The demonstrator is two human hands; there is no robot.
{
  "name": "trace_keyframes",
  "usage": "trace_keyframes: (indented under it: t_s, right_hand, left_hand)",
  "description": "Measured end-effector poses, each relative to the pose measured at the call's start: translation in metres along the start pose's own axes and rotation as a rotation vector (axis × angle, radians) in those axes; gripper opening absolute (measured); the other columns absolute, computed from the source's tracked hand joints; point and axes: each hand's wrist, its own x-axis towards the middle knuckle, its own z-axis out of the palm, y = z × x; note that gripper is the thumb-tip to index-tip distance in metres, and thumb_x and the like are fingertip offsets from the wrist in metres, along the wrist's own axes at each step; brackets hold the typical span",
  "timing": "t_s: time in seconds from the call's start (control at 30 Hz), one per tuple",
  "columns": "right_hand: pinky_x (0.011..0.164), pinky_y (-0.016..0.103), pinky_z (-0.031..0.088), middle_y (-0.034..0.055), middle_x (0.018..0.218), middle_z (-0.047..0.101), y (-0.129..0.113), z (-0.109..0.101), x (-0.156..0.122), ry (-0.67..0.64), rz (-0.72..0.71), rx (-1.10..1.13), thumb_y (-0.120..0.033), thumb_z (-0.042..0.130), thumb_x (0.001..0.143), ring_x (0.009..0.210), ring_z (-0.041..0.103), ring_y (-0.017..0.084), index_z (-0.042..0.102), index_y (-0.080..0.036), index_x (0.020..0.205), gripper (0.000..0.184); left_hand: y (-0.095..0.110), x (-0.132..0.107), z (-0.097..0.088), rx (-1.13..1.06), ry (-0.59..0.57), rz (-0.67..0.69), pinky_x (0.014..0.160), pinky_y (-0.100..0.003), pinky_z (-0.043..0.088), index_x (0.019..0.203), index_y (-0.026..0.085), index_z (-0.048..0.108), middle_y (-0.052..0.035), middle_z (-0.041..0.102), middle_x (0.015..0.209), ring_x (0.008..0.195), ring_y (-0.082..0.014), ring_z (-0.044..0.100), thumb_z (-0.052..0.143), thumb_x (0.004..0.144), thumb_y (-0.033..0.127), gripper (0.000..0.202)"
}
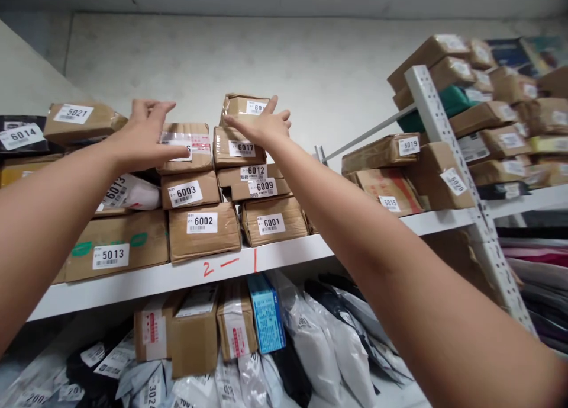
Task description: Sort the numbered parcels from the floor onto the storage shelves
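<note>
Both my arms reach up to stacked cardboard boxes on a white shelf. My left hand [148, 132], fingers apart, is in front of a taped box [197, 129] whose label it partly covers; I cannot tell whether it touches. My right hand [265, 124] is spread at the right side of the top box [237, 104], hiding part of its label. Below that lie the box labelled 6017 [226, 147], the flat boxes 6012 and 6009, and box 6001 [288, 209]. Box 6003 [210, 183] and box 6002 [226, 218] stand under the left hand's stack.
Box 5021 [84, 132] and box 5013 [146, 230] are at the left. A perforated white post [448, 124] rises at the right, near box 6019 [368, 153]. The shelf edge [284, 255] bears red marks. Bagged parcels [306, 337] and a blue box [266, 313] fill the lower shelf.
</note>
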Motion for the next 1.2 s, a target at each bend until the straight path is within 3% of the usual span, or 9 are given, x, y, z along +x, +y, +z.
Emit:
trace_keyframes:
  t_s: [0.17, 0.33, 0.47, 0.57, 0.67, 0.8, 0.93, 1.07, 1.2]
  right_hand:
    - [0.099, 0.062, 0.044, 0.0284, 0.146, 0.032, -0.034, 0.007, 0.025, 0.032, 0.044, 0.0, -0.079, 0.074, 0.063, 0.131, 0.039, 0.046, 0.008, -0.012, 0.156, 0.133]
    - [0.094, 0.06, 0.047, 0.025, 0.143, 0.034, -0.044, 0.013, 0.034, 0.071, 0.052, 0.03, -0.051, 0.081, 0.069, 0.13, 0.039, 0.045, 0.028, -0.015, 0.147, 0.101]
    - [0.09, 0.051, 0.054, 0.0193, 0.143, 0.035, -0.06, 0.014, 0.027, 0.232, -0.074, 0.134, -0.06, 0.085, 0.062, 0.127, 0.041, 0.041, 0.045, -0.023, 0.138, 0.094]
    - [0.085, 0.053, 0.057, 0.0163, 0.14, 0.04, -0.088, 0.022, 0.018, 0.115, -0.117, 0.19, -0.074, 0.079, 0.06, 0.122, 0.043, 0.038, 0.048, -0.027, 0.135, 0.094]
    - [0.087, 0.057, 0.054, 0.0137, 0.135, 0.042, -0.113, 0.034, 0.01, -0.032, -0.124, 0.186, -0.076, 0.075, 0.062, 0.12, 0.043, 0.037, 0.046, -0.022, 0.133, 0.095]
    - [0.095, 0.065, 0.048, 0.0109, 0.139, 0.039, -0.126, 0.043, 0.002, -0.069, -0.158, 0.148, -0.071, 0.082, 0.061, 0.122, 0.038, 0.038, 0.041, -0.022, 0.133, 0.096]
    - [0.105, 0.065, 0.04, 0.0105, 0.137, 0.045, -0.123, 0.046, 0.001, -0.104, -0.245, 0.108, -0.065, 0.08, 0.071, 0.127, 0.035, 0.037, 0.036, -0.018, 0.138, 0.093]
    - [0.113, 0.053, 0.041, 0.0074, 0.144, 0.048, -0.105, 0.038, 0.008, -0.095, -0.354, 0.113, -0.07, 0.065, 0.083, 0.132, 0.041, 0.031, 0.022, -0.017, 0.151, 0.097]
    - [0.12, 0.039, 0.036, 0.0037, 0.154, 0.043, -0.048, -0.011, 0.029, 0.017, -0.409, 0.062, -0.072, 0.05, 0.091, 0.137, 0.043, 0.023, 0.025, -0.013, 0.151, 0.087]
  left_hand:
    - [0.018, -0.024, 0.001, 0.06, 0.102, 0.045, 0.123, -0.045, 0.022, 0.154, 0.016, 0.027, -0.0162, 0.021, 0.154, 0.144, -0.0369, 0.03, 0.06, 0.076, 0.049, 0.091]
    - [0.014, -0.048, 0.0, 0.053, 0.278, 0.241, 0.121, -0.039, 0.03, 0.144, 0.033, 0.039, -0.0043, 0.033, 0.149, 0.14, -0.0265, 0.036, 0.053, 0.08, 0.039, 0.066]
    - [0.0, -0.063, -0.014, 0.077, 0.512, 0.221, 0.117, -0.041, 0.038, 0.138, 0.035, 0.045, -0.0018, 0.041, 0.144, 0.141, -0.0266, 0.036, 0.049, 0.081, 0.034, 0.057]
    - [-0.006, -0.068, -0.021, 0.087, 0.575, 0.187, 0.112, -0.041, 0.042, 0.138, 0.035, 0.047, -0.0019, 0.043, 0.142, 0.139, -0.026, 0.037, 0.045, 0.082, 0.035, 0.057]
    - [-0.006, -0.067, -0.018, 0.109, 0.496, 0.147, 0.117, -0.042, 0.037, 0.139, 0.036, 0.048, -0.0006, 0.045, 0.143, 0.139, -0.0283, 0.038, 0.046, 0.082, 0.04, 0.057]
    - [0.0, -0.058, -0.004, 0.261, 0.167, 0.109, 0.113, -0.051, 0.038, 0.141, 0.035, 0.046, -0.0037, 0.039, 0.149, 0.132, -0.0351, 0.045, 0.055, 0.082, 0.05, 0.062]
    - [0.013, -0.046, 0.006, 0.313, 0.004, 0.06, 0.114, -0.058, 0.032, 0.137, 0.031, 0.05, -0.0083, 0.035, 0.151, 0.132, -0.0438, 0.043, 0.074, 0.074, 0.038, 0.067]
    - [0.032, -0.04, 0.006, 0.395, -0.005, 0.023, 0.105, -0.059, 0.042, 0.137, 0.022, 0.048, -0.0176, 0.036, 0.144, 0.126, -0.0471, 0.049, 0.071, 0.077, 0.034, 0.065]
    - [0.025, -0.028, 0.011, 0.453, -0.029, -0.077, 0.088, -0.057, 0.053, 0.137, 0.022, 0.046, -0.0185, 0.038, 0.14, 0.116, -0.0482, 0.057, 0.065, 0.08, 0.035, 0.061]
